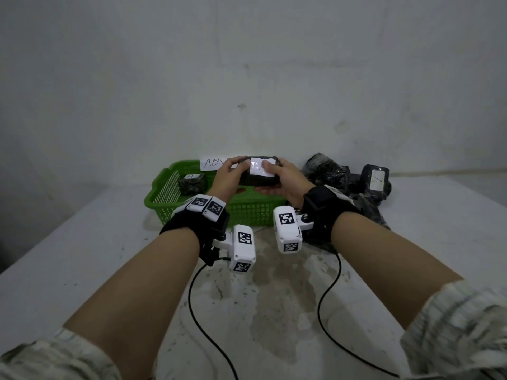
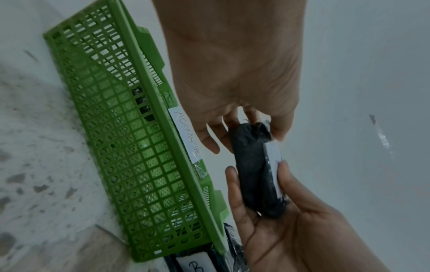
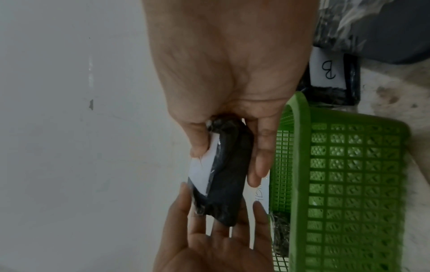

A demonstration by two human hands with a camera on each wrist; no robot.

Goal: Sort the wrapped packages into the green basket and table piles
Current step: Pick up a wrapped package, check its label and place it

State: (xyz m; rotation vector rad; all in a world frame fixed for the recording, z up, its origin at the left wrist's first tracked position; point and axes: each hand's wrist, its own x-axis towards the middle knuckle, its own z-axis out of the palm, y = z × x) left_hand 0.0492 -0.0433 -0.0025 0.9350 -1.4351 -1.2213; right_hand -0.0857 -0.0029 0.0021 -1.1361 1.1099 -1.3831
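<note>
A black wrapped package (image 1: 260,176) with a white label is held up above the green basket (image 1: 162,187). My left hand (image 1: 236,168) grips its left end, thumb on the label side and fingers behind. My right hand (image 1: 274,178) grips the right end in the same way. In the left wrist view the package (image 2: 253,174) is seen edge-on between both hands, beside the basket (image 2: 130,147). The right wrist view shows the package (image 3: 228,184) the same way. One wrapped package (image 1: 192,182) lies inside the basket at its left end.
A pile of black wrapped packages (image 1: 329,171) lies right of the basket, one labelled A (image 1: 375,179) and one labelled B (image 3: 328,71). A handwritten paper label (image 1: 215,163) is fixed to the basket's far rim. Two cables (image 1: 192,297) trail over the stained table. A wall stands close behind.
</note>
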